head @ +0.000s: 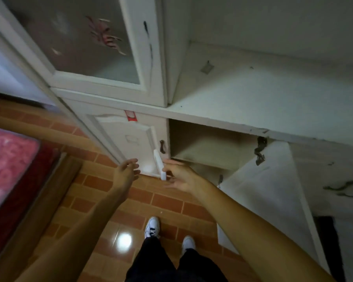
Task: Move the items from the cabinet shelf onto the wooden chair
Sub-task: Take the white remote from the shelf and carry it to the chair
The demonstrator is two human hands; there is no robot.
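My right hand (178, 176) holds a small flat white item (159, 164) by its lower end, pinched between thumb and fingers, in front of the lower cabinet. My left hand (126, 171) hovers just left of it with fingers spread and relaxed, holding nothing. The white cabinet shelf (263, 92) at upper right looks bare apart from a small grey scrap (207, 68). Below it, the lower compartment (202, 147) stands open and shows no items. No wooden chair is in view.
An open white cabinet door (269, 188) swings out at the right, beside my right arm. A closed glass-fronted door (86, 41) is upper left. A pink-covered bed (6, 165) with a wooden frame lies at the left. Brick-pattern floor tiles (102, 200) are underfoot.
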